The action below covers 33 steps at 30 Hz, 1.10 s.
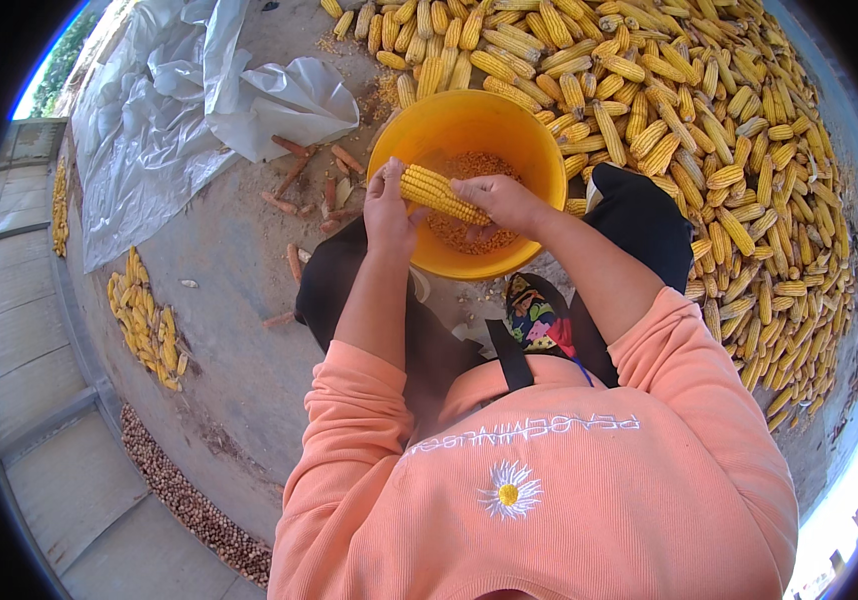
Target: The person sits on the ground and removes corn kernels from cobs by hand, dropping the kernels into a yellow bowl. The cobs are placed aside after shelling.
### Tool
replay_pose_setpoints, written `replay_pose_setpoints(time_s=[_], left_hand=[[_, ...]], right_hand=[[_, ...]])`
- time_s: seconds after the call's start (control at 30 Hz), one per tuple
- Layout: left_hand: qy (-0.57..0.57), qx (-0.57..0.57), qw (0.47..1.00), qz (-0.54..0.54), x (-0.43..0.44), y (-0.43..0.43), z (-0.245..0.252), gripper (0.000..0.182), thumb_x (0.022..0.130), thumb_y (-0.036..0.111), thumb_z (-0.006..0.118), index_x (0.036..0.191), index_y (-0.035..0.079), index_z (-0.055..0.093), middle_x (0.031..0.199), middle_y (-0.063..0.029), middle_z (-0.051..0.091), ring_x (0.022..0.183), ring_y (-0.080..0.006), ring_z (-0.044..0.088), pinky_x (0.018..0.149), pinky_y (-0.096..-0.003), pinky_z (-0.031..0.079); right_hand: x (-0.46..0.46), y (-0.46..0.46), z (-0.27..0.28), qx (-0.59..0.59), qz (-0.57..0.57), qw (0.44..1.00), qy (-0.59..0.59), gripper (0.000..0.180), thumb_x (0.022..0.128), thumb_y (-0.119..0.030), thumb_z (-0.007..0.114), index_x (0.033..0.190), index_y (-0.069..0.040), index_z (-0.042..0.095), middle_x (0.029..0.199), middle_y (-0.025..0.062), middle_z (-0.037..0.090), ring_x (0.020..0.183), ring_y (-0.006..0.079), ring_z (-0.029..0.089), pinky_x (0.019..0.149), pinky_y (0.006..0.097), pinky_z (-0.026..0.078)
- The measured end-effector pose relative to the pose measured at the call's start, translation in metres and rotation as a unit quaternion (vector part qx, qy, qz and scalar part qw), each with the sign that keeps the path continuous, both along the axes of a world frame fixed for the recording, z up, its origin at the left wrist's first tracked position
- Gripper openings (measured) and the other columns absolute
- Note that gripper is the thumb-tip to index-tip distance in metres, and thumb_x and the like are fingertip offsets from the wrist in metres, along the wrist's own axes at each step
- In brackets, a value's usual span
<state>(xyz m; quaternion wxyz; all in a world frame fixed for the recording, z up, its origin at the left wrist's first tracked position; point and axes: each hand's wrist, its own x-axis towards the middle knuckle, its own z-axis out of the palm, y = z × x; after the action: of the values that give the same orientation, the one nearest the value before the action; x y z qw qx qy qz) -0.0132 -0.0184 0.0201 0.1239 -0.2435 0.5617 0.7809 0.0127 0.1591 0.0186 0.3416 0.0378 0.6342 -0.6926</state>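
Both of my hands hold one ear of dried yellow corn [435, 192] over a round yellow plastic bucket [405, 135]. My left hand [390, 206] grips the ear's left end, with the thumb and fingertips around it. At the other end, my right hand [500, 201] lays its thumb along the top of the kernels, while its fingers are partly hidden underneath. The rows of kernels on the upper side look full. Loose corn kernels [485, 166] cover the bottom of the bucket, which stands on the ground between my knees.
A large heap of corn ears [699, 150] spreads from ahead to my right. Bare reddish cobs [330, 195] lie left of the bucket. Crumpled clear plastic sheeting [166, 127] covers ground at the upper left. A smaller corn pile [145, 319] sits further left, near a wall [31, 300].
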Motion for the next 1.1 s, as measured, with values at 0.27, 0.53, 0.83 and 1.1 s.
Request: replay_pose_setpoints(time_s=[0.27, 0.53, 0.83, 1.1], left_hand=[[-0.002, -0.008, 1.0, -0.003, -0.0006, -0.0005, -0.0014, 0.024, 0.091, 0.039, 0.058, 0.105, 0.019, 0.055, 0.092, 0.0077, 0.058, 0.079, -0.0063, 0.059, 0.05, -0.0237, 0.047], [-0.002, -0.015, 1.0, 0.005, -0.0006, -0.0015, -0.0028, 0.023, 0.091, 0.038, 0.058, 0.102, 0.018, 0.054, 0.09, 0.0059, 0.058, 0.08, -0.0081, 0.059, 0.05, -0.0242, 0.047], [-0.008, 0.035, 0.999, 0.002, -0.0007, -0.0036, -0.0019, 0.02, 0.091, 0.036, 0.057, 0.101, 0.018, 0.053, 0.095, 0.0058, 0.058, 0.087, -0.0088, 0.057, 0.054, -0.0258, 0.047], [0.01, 0.041, 0.999, 0.001, -0.0014, -0.0035, -0.0038, 0.017, 0.092, 0.034, 0.056, 0.098, 0.019, 0.054, 0.094, 0.0057, 0.059, 0.085, -0.0084, 0.058, 0.052, -0.0258, 0.047]], right_hand=[[0.0016, 0.0011, -0.0017, -0.023, -0.022, 0.999, -0.017, 0.053, 0.094, -0.051, 0.044, 0.113, -0.004, 0.056, 0.092, 0.007, 0.063, 0.067, 0.0174, 0.067, 0.056, 0.0255, 0.053], [0.0007, -0.0027, 0.0004, 0.018, -0.002, 0.999, 0.048, 0.045, 0.095, -0.041, 0.049, 0.115, -0.002, 0.058, 0.091, 0.0068, 0.063, 0.068, 0.0159, 0.065, 0.061, 0.0296, 0.055], [0.0005, -0.0005, -0.006, -0.025, 0.003, 1.0, 0.014, 0.047, 0.096, -0.043, 0.046, 0.12, -0.003, 0.052, 0.097, 0.0058, 0.06, 0.067, 0.0133, 0.064, 0.059, 0.0259, 0.054], [0.0003, 0.0002, -0.0052, -0.021, -0.02, 0.999, 0.025, 0.046, 0.098, -0.042, 0.038, 0.11, -0.002, 0.054, 0.088, 0.0078, 0.062, 0.06, 0.0154, 0.063, 0.057, 0.0271, 0.054]])
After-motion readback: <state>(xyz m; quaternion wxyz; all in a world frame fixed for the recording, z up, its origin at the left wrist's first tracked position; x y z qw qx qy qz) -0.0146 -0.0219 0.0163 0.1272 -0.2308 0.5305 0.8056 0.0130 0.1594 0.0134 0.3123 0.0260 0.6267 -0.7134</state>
